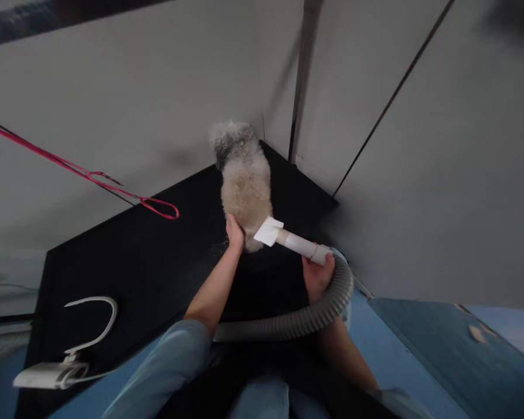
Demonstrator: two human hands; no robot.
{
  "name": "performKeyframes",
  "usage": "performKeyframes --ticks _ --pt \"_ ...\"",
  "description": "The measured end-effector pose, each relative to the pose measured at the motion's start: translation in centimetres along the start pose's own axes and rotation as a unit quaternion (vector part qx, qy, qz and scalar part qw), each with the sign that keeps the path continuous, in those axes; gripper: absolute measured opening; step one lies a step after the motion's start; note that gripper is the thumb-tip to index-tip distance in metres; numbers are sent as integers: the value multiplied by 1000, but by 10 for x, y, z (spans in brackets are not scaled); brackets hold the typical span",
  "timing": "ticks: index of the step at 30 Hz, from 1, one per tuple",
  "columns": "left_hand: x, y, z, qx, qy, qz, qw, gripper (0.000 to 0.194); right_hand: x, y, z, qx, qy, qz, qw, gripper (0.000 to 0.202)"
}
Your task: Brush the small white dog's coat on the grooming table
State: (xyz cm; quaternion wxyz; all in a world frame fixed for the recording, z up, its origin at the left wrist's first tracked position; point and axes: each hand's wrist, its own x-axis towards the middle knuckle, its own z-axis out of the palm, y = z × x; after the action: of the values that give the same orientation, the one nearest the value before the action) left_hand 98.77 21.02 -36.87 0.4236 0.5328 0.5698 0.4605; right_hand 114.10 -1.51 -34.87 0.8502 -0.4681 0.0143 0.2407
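Observation:
A small dog with fluffy cream and grey fur stands on a black table, its back towards me and its head at the far end. Against the left side of its hindquarters lies my left hand, fingers stretched along the fur and partly hidden. My right hand is wrapped round the white tube of a dryer nozzle. The nozzle's flat white tip points at the dog's rear, close to the fur. From the nozzle a grey ribbed hose curves down and leftward across my forearm.
A red looped lead hangs over the table's left part. On the near left is a white device with a curved arm. Grey walls rise behind the table, and a dark upright pole stands near their corner. The floor is blue.

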Motion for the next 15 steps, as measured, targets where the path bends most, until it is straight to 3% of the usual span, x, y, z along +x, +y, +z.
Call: performKeyframes --ticks 2,5,12,15 --pt "-4 5 2 -42 41 -29 998 64 -4 1 5 68 22 31 997 28" --pt "-11 10 3 -22 42 -7 999 54 -9 4 6 43 22 36 998 27" --pt "-10 11 5 42 53 -29 997 50 -5 11 0 -3 -37 -22 999 20" --pt "-12 8 6 46 43 7 998 46 -4 8 3 -27 -75 -67 995 21"
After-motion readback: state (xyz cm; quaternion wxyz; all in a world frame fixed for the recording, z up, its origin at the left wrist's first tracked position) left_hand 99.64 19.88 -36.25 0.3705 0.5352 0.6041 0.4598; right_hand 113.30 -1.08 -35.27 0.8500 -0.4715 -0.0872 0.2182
